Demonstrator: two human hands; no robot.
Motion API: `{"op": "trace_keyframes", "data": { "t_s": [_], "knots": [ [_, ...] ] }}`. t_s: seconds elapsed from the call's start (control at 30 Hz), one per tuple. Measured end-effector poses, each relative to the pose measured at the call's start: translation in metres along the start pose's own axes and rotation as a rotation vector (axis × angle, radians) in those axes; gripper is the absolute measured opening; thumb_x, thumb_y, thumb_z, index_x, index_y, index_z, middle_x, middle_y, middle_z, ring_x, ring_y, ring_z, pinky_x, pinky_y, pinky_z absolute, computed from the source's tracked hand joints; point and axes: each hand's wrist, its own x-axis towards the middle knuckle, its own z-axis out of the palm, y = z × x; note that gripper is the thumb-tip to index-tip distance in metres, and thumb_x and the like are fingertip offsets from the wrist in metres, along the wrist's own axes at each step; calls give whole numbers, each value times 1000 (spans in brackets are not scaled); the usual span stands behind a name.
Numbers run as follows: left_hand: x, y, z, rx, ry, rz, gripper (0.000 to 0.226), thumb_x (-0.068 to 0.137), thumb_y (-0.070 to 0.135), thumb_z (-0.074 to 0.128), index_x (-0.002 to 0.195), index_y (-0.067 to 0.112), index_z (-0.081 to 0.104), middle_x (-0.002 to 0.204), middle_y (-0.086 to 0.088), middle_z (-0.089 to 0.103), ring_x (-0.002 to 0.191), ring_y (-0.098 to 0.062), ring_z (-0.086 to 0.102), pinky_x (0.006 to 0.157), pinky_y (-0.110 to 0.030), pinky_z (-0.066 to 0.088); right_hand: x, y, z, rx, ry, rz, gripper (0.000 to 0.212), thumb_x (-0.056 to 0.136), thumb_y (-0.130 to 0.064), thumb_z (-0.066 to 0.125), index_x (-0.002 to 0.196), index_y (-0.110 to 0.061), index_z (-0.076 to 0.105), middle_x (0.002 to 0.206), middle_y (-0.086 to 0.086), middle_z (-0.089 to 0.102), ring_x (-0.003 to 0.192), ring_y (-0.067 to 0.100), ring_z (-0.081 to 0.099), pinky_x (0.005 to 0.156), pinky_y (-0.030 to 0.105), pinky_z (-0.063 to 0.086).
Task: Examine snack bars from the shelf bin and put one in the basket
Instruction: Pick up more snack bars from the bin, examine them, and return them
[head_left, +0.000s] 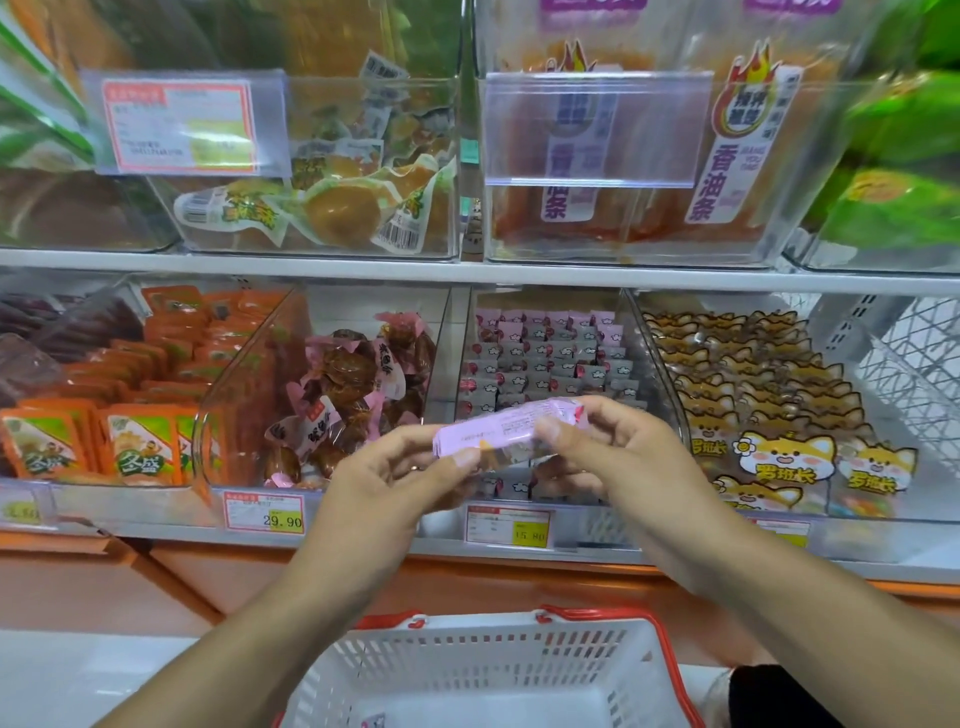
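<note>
We see the pink snack bar (506, 427) held level in front of the shelf bin (545, 374), spanning both grips: our left hand (395, 478) pinches its left end, our right hand (608, 447) pinches its right end. The white basket (488, 670) sits below, well apart.

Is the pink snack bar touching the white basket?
Apart. The head view shows the pink snack bar held up at the shelf, clear air above the white basket.
</note>
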Motion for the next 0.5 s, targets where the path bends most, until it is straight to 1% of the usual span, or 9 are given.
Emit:
{"op": "trace_keyframes", "data": {
  "t_s": [0.07, 0.1, 0.17, 0.23, 0.27, 0.33, 0.4, 0.47, 0.5],
  "knots": [
    [1, -2, 4, -40, 42, -59, 40, 66, 52, 74, 94, 24, 80, 85, -12, 78, 77, -17, 74, 68, -20, 58, 4, -1, -1, 52, 6, 63, 34, 79, -45, 76, 102, -20, 79, 100, 8, 77, 78, 18, 71, 74, 28, 61],
    [2, -3, 6, -48, 59, -86, 42, 64, 54, 73, 90, 23, 81, 82, -15, 77, 74, -18, 74, 65, -21, 58, 6, -1, -1, 84, 18, 85, 35, 79, -45, 75, 102, -19, 80, 102, 10, 77, 79, 17, 71, 72, 26, 60],
    [4, -6, 7, -47, 77, -115, 46, 62, 55, 73, 86, 16, 81, 81, -18, 76, 72, -18, 74, 63, -21, 59, 9, -1, 1, 153, 47, 117, 30, 80, -39, 74, 99, -17, 81, 100, 10, 77, 79, 17, 70, 70, 23, 58],
    [6, -8, 8, -45, 94, -120, 49, 64, 55, 72, 87, 12, 79, 81, -18, 76, 72, -18, 74, 63, -21, 59, 11, 0, 4, 220, 77, 125, 24, 80, -32, 75, 96, -15, 80, 97, 10, 77, 78, 17, 70, 68, 22, 59],
    [6, -8, 8, -41, 103, -118, 48, 66, 53, 71, 89, 12, 78, 81, -17, 77, 72, -17, 74, 62, -20, 59, 12, 0, 6, 239, 85, 118, 23, 81, -27, 75, 99, -13, 78, 97, 11, 77, 79, 18, 70, 69, 23, 59],
    [7, -9, 10, -39, 111, -117, 43, 71, 48, 70, 92, 11, 77, 81, -15, 77, 70, -15, 74, 60, -18, 57, 15, 0, 9, 263, 90, 91, 27, 84, -14, 76, 109, -6, 70, 96, 11, 78, 80, 19, 72, 72, 25, 61],
    [8, -11, 11, -20, 102, -108, 35, 79, 41, 69, 95, 11, 76, 84, -12, 78, 71, -14, 73, 61, -17, 56, 21, -3, 11, 279, 135, 44, 28, 86, -5, 74, 112, -4, 65, 97, 11, 78, 85, 20, 74, 79, 27, 62],
    [8, -14, 10, 68, 110, -58, 17, 89, 28, 70, 95, 14, 76, 87, -6, 78, 77, -13, 74, 65, -17, 55, 35, -9, 7, 274, 252, -34, 30, 86, -2, 74, 114, -5, 64, 105, 9, 77, 99, 21, 74, 89, 32, 60],
    [8, -17, 9, 178, 113, 4, 8, 91, 24, 71, 95, 18, 75, 88, 0, 78, 81, -11, 73, 69, -17, 55, 44, -12, 4, 237, 334, -86, 32, 85, -2, 75, 113, -9, 65, 106, 5, 77, 102, 20, 73, 91, 33, 58]
  ]
}}
